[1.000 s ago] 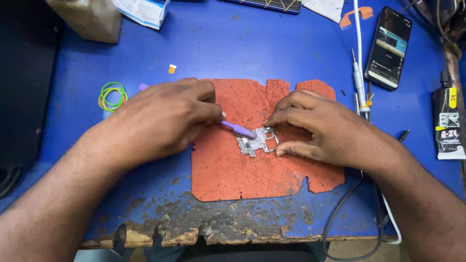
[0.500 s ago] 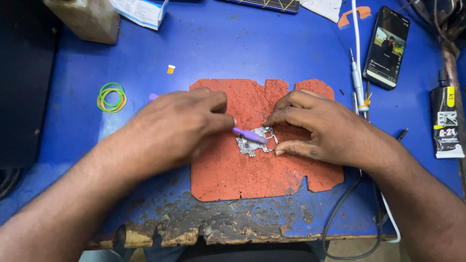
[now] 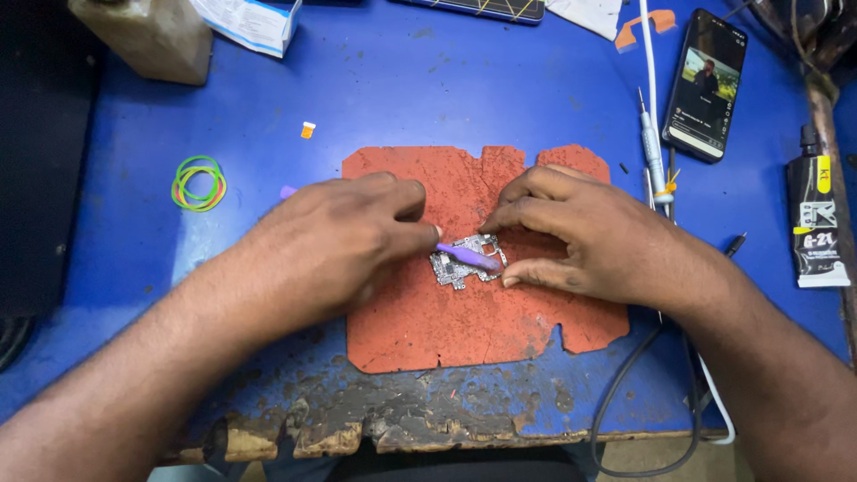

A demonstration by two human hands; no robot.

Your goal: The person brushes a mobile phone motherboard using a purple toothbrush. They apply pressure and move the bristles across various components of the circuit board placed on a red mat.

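A small silvery circuit board [image 3: 457,267] lies on a worn red mat [image 3: 473,330] on the blue table. My left hand [image 3: 344,241] grips a thin purple tool [image 3: 470,257], whose tip rests across the board. My right hand [image 3: 585,236] presses on the board's right side, with fingertips at its top edge and the thumb at its lower right corner. Part of the board is hidden under my fingers.
A lit smartphone [image 3: 705,87] lies at the upper right, with a screwdriver [image 3: 654,152] and cables beside it. A black glue tube [image 3: 817,223] is at the far right. Coloured rubber bands [image 3: 198,184] lie to the left. The table's front edge [image 3: 375,428] is chipped.
My left hand has slid a little right, moving the purple tool's tip further across the board. The right hand has kept its hold.
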